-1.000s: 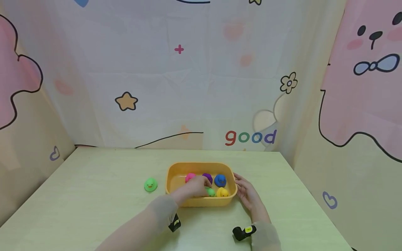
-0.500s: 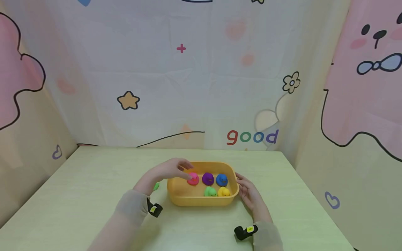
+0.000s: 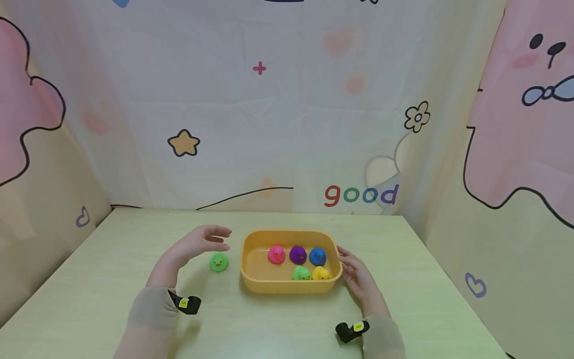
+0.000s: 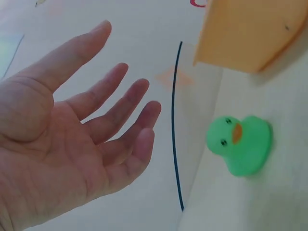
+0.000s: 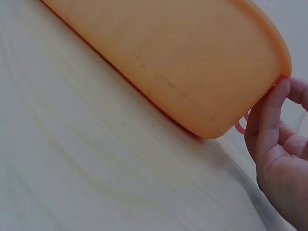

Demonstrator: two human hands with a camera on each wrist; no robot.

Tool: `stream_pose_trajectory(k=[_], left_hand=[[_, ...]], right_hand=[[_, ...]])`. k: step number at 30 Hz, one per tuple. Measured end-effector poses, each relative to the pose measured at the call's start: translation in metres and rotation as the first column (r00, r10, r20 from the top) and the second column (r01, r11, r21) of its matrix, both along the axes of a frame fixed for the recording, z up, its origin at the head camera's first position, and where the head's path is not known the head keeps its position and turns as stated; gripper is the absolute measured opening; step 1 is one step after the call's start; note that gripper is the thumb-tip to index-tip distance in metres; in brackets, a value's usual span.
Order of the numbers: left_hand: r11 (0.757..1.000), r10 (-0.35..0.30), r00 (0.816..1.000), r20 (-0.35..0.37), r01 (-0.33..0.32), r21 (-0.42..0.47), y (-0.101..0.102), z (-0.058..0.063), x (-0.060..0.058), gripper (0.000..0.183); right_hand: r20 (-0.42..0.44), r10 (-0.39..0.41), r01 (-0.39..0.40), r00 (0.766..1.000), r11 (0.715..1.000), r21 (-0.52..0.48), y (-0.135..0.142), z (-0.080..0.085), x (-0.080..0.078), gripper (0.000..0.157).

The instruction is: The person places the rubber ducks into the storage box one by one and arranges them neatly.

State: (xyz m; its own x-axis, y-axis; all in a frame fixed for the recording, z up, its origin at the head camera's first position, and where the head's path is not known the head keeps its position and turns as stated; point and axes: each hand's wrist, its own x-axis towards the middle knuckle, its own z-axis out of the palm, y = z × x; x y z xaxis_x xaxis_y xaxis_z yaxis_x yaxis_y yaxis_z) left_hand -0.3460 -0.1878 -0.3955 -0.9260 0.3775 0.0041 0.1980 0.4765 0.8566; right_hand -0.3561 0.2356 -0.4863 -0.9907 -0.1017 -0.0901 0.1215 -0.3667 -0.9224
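Observation:
My left hand [image 3: 201, 243] is raised over the left part of the table, its fingers loosely spread and holding nothing. Just below it sits a green rubber duck [image 3: 218, 262], also visible in the left wrist view as a green duck with an orange beak [image 4: 240, 144]. My right hand [image 3: 356, 274] holds the right end of the yellow-orange plastic bin [image 3: 287, 286], with fingertips at its rim in the right wrist view. Inside the bin are a pink duck [image 3: 276, 255], a purple duck [image 3: 298, 255], a blue duck [image 3: 318, 257], another green duck [image 3: 301, 273] and a yellow duck [image 3: 320, 273].
A pale wooden table [image 3: 269, 329] carries everything. Printed cloth walls [image 3: 287, 129] stand at the back and both sides. Each wrist wears a small black camera, one on the left [image 3: 188, 304] and one on the right [image 3: 352, 331].
My left hand let go of a green duck inside the bin, lifted out and moved left to above the other green duck. The right hand stays at the bin's right end.

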Motion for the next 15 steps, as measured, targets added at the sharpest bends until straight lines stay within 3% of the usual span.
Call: stream_pose_trajectory(k=[7,15], left_hand=[[0.999,0.033,0.999,0.032,-0.033,0.009,-0.016,-0.020,0.003,0.064],[0.994,0.113,0.988,0.110,-0.111,-0.020,-0.024,-0.040,-0.001,0.071]], right_hand=[[0.010,0.021,-0.021,1.000,1.000,-0.001,0.000,0.001,-0.001,0.051],[0.030,0.021,-0.021,0.999,1.000,-0.006,0.000,0.001,-0.002,0.051]])
